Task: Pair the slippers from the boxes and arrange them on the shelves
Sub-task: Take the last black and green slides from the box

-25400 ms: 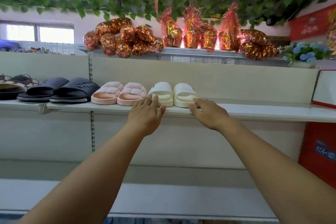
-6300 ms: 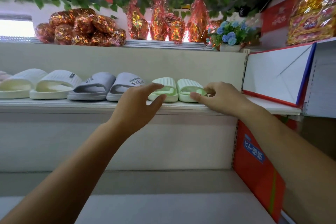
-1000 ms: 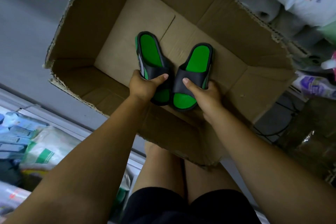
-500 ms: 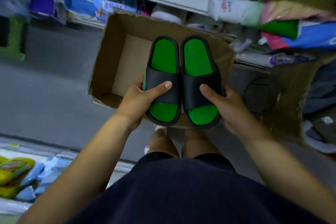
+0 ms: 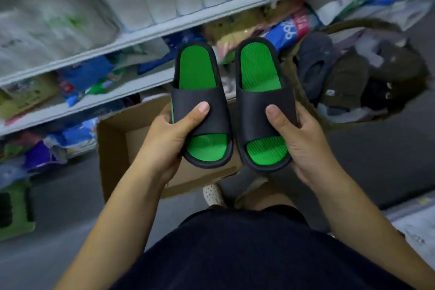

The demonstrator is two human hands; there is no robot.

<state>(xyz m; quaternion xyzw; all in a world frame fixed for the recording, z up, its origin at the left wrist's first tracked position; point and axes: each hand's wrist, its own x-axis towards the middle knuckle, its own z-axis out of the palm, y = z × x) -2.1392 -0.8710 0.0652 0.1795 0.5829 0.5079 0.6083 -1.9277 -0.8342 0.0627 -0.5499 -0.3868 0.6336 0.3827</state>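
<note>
I hold a pair of black slippers with green insoles side by side in front of me, toes toward me. My left hand (image 5: 169,134) grips the left slipper (image 5: 200,87) by its black strap, thumb on top. The right slipper (image 5: 261,82) is gripped the same way by my right hand (image 5: 296,139). Below them on the floor stands the open cardboard box (image 5: 113,148); the part of its inside that shows is bare. A second box (image 5: 400,110) to the right holds dark slippers and other shoes.
Grey store shelves (image 5: 146,35) run across the top left, stacked with white paper rolls and bagged goods. A green stool (image 5: 16,212) stands at the left edge. My legs and one white shoe (image 5: 211,193) are below the slippers, on grey floor.
Both hands have lifted the green-and-black pair up out of the cardboard box and closer to me. The slippers now sit slightly apart. The view has swung toward the shelves.
</note>
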